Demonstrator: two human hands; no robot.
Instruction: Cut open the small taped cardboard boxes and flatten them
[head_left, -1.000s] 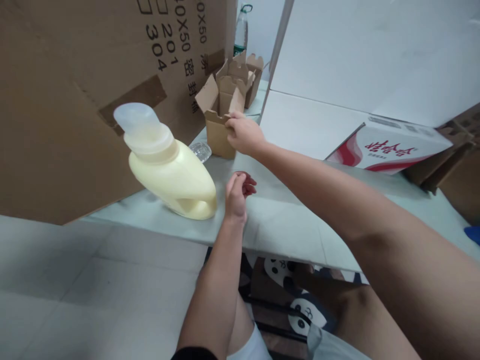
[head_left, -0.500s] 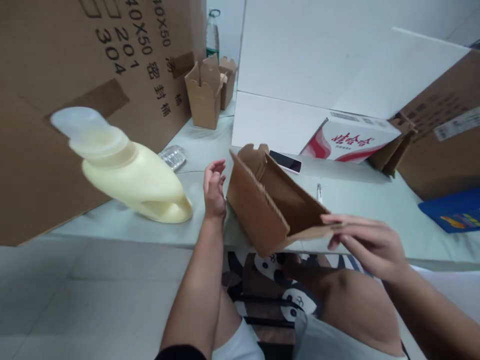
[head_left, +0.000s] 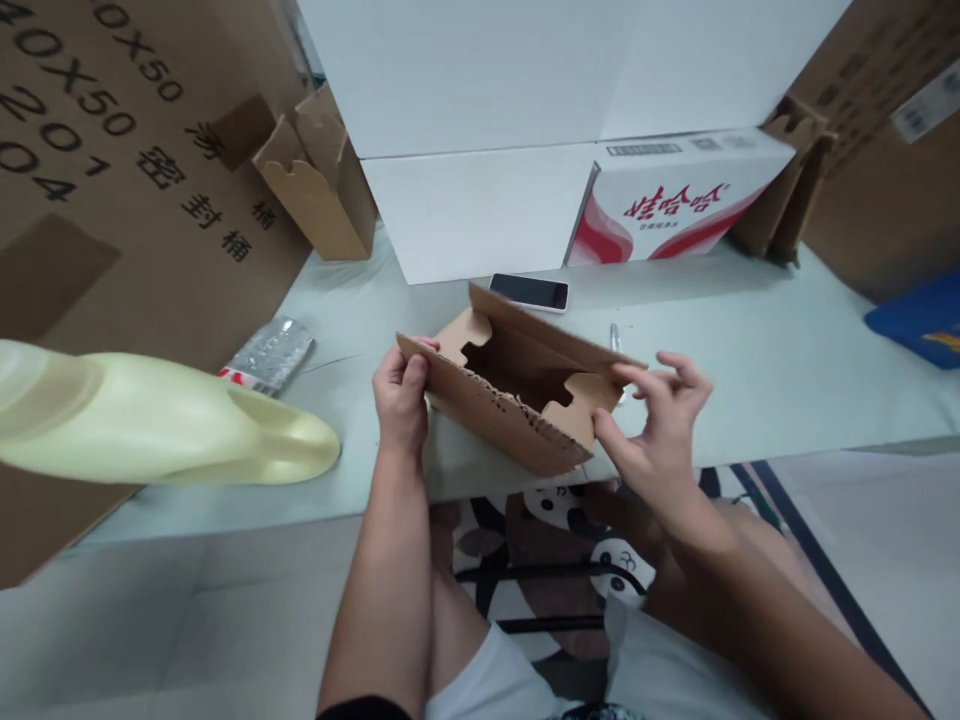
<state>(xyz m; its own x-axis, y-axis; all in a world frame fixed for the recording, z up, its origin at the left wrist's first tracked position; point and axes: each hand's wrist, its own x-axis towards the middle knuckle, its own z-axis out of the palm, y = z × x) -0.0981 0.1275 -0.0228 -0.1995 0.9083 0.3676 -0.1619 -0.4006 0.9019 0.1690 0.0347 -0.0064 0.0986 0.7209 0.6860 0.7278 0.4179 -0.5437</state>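
A brown cardboard box (head_left: 517, 420) with its top open stands at the front of the table, between my two hands. My left hand (head_left: 403, 390) grips the box's left upper corner, thumb on the near wall. At the right end, my right hand (head_left: 656, 415) has thumb and index finger at the box's right edge and its end flap (head_left: 574, 405), the other fingers raised. Notched flaps at both short ends tilt over the opening, and the inside lies in shadow. Behind the box is a phone (head_left: 529, 291).
A pale yellow jug (head_left: 165, 420) and a clear plastic bottle (head_left: 274, 350) are on the left. Another open carton (head_left: 322, 190) stands behind them. White boxes (head_left: 480, 210) line the back, a red-printed one (head_left: 667, 200) among them. A blue object (head_left: 919, 315) sits far right.
My left hand has gone from beside the box to gripping its corner. The box has turned, and its end flaps now lean inward. My view has shifted too.
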